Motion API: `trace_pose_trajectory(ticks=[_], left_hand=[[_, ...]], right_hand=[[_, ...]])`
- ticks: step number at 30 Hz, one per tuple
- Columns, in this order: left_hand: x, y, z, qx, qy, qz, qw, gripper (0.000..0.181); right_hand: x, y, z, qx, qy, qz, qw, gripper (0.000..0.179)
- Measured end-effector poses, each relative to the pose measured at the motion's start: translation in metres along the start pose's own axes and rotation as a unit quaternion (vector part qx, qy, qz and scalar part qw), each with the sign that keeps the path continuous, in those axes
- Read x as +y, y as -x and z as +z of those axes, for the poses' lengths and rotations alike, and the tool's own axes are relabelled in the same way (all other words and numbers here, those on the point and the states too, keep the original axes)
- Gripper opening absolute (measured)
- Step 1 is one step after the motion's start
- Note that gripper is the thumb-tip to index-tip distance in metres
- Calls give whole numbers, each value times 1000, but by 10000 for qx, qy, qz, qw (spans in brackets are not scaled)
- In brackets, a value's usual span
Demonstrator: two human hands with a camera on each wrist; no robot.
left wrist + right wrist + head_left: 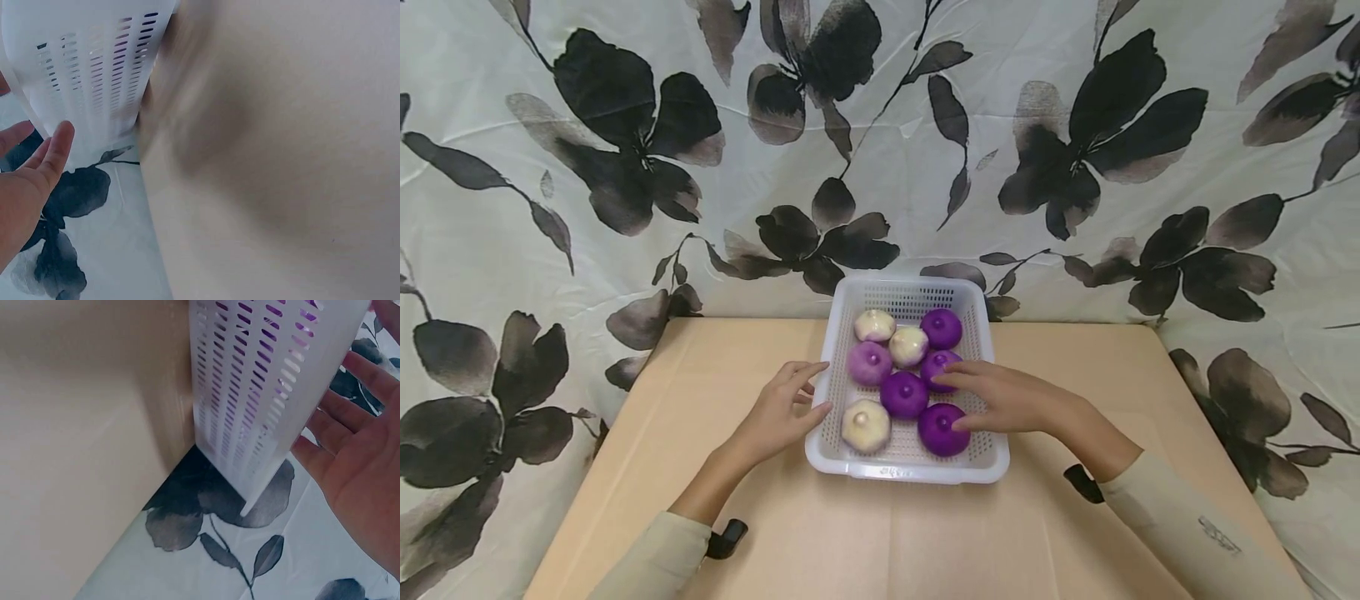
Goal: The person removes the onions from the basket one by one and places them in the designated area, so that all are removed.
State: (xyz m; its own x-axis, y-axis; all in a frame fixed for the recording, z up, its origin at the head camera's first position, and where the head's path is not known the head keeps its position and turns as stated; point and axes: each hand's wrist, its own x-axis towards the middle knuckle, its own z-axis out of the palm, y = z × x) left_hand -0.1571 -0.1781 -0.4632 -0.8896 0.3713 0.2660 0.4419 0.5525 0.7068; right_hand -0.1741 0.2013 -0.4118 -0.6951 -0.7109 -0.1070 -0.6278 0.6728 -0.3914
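Observation:
A white perforated plastic basket (907,477) holds several round onions with small nubs on top. Some are deep purple, like the onion (904,395) in the middle; one is paler purple (869,364), and a few are cream-white, like the onion (866,426) at the near left. My left hand (784,408) is at the basket's left rim, fingers extended and holding nothing. My right hand (1011,397) reaches over the right rim, its fingers loosely spread above a purple onion (943,430) at the near right and another behind it. Whether its fingertips touch them I cannot tell.
The basket stands on a light wooden-coloured table (887,542), close to its far edge. Behind and beside the table hangs white cloth (940,208) with dark flowers. Black straps (727,539) circle both wrists over beige sleeves.

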Motion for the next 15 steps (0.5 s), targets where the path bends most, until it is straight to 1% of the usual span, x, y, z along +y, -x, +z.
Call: trace_pose_trajectory(ticks=[3,5,9,12,15], left_hand=[[1,0,1,-19,288,-276,9992,59],[1,-1,1,-17,510,-488,9975,58],[0,-1,1,30,971,-875,9914,57],[-2,-1,0,56,1211,-1000,9876,58],[-3,-1,0,34,1369,-1033,9852,59]], right_hand=[[-3,-5,0,-178,9,-56,9998,66],[-4,-8,1,-260,55,-168,9995,65],[-6,-17,3,-529,7,-351,9980,61],[-7,-23,2,-784,-140,-351,9962,59],[-9,-28,2,-1005,-256,-255,9943,57]])
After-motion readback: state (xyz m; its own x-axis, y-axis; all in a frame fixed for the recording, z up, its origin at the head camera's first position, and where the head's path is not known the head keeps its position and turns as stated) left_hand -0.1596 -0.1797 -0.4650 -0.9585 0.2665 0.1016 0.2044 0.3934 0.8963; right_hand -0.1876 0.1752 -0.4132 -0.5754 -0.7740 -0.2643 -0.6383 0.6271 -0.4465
